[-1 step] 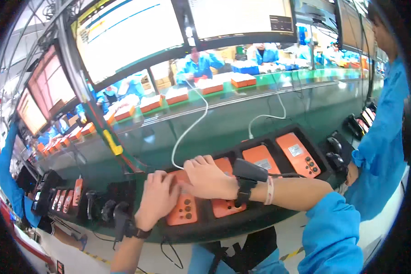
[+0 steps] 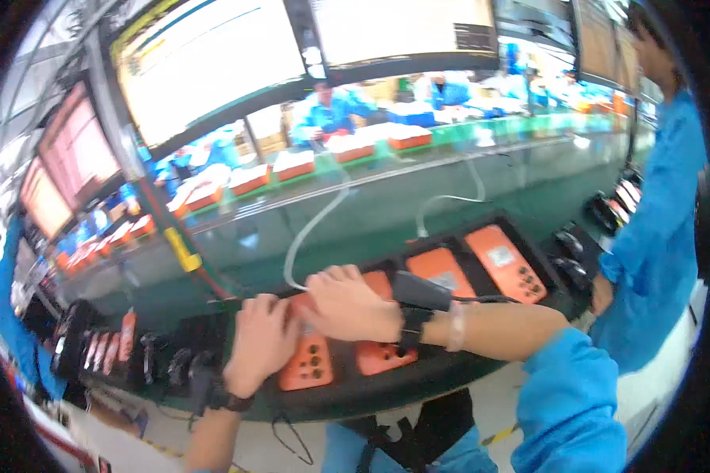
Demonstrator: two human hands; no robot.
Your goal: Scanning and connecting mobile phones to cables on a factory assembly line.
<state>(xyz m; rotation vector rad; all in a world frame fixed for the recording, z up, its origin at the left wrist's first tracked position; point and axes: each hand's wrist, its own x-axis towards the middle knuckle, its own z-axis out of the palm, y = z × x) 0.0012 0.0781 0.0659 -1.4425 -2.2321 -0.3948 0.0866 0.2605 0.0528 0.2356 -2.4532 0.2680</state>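
Observation:
Orange phones lie back up in a long black compartment tray (image 2: 538, 251). Both my hands work at the far end of the leftmost phone (image 2: 306, 364), whose lens cluster faces me. My left hand (image 2: 262, 340) wraps its curled fingers along the phone's left side. My right hand (image 2: 353, 303) reaches across from the right, fingers bent together where a white cable (image 2: 312, 229) meets the phone's far end. The cable's plug is hidden beneath the fingers. Under my right forearm a second phone (image 2: 383, 359) is partly covered. Black strapped devices sit on both my wrists.
Two more phones (image 2: 440, 272) (image 2: 506, 264) fill the tray's right part. Another white cable (image 2: 442, 199) ends behind them. A co-worker's blue sleeve (image 2: 647, 260) is close on the right. Large monitors (image 2: 213, 71) hang above. Orange boxes (image 2: 296, 164) line the far belt.
The whole view has shifted slightly, so the scene sits a little further left. Both hands stay at the leftmost phone, with no clear change of grip.

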